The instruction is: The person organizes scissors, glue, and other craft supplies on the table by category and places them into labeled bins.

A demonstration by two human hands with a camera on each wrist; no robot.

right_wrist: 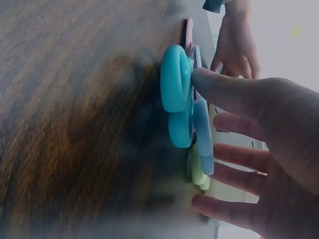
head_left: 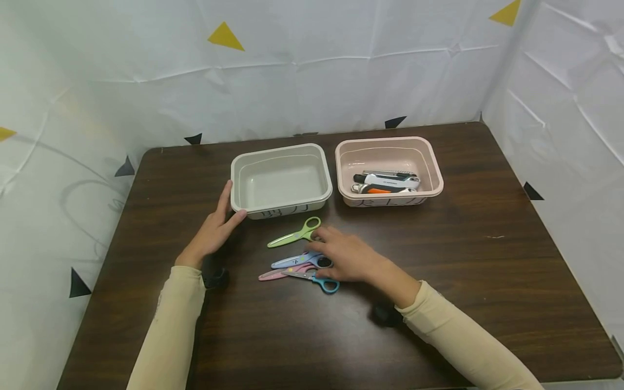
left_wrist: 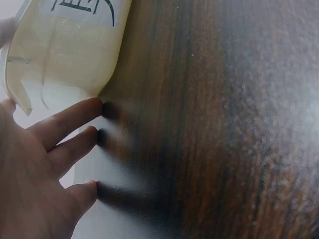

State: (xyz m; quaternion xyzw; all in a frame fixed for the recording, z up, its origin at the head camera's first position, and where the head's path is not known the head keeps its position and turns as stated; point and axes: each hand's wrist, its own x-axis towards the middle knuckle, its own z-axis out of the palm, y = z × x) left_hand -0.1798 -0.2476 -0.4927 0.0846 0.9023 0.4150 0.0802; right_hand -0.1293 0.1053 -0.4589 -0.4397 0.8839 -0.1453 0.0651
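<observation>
Illegible writing (head_left: 285, 210): gray bin (head_left: 283, 181), pink bin (head_left: 385, 158). Left hand (head_left: 212, 232), fingers spread, touches former; right hand (head_left: 348, 255), fingers apart, at scissors (head_left: 298, 261).

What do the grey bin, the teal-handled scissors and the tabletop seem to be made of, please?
Grey bin: probably smooth moulded plastic, given its rounded corners and rim.
Teal-handled scissors: handles likely plastic, evenly coloured and smooth; blades probably metal, being silvery.
Tabletop: brown wood grain with slight shine, perhaps laminate or varnished wood.
</observation>
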